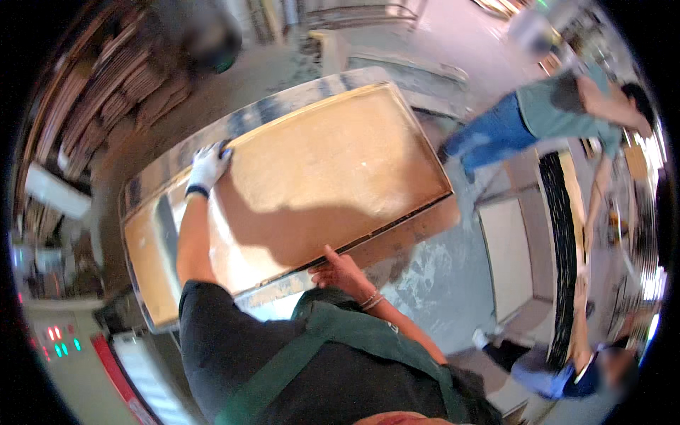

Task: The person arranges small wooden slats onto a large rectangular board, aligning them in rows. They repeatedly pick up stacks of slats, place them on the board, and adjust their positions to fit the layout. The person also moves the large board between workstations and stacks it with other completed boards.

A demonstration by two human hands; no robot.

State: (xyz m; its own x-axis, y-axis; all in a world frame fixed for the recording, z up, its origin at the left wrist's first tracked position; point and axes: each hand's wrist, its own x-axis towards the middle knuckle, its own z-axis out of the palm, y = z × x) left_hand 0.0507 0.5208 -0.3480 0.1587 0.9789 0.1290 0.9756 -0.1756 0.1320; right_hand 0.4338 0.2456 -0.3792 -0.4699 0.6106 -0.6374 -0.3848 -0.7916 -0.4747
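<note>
Head view. A large tan board (340, 156), long and four-sided, is laid out aslant on a table (265, 110) with rounded corners, in the middle of the scene. The table top is left showing past the board's far edge, smeared with dark patches. A raised rim is seen along the far side; the near edge is lined by a dark strip (397, 225). Much of the board is covered by shadow (a bright glare lies toward the left end).

The far rim is touched by the left hand (209, 168), clad in a white glove, its fingers held fairly close together; whether the rim is pinched cannot be told. At the near edge the right hand (338, 275) is placed, bare, one finger stretched onto the edge and the others bent (grip under the edge cannot be told). A bracelet (371, 300) is worn on that wrist.

To the right, a long black ribbed piece (559, 248) is flanked by two co-workers, one far (567, 106), one near (552, 372). Beside it a pale panel (504, 248) is seen. At far left, flat brown sheets (134, 92) are stacked; at near left, a cabinet (78, 375) is lit by red and green digits.
</note>
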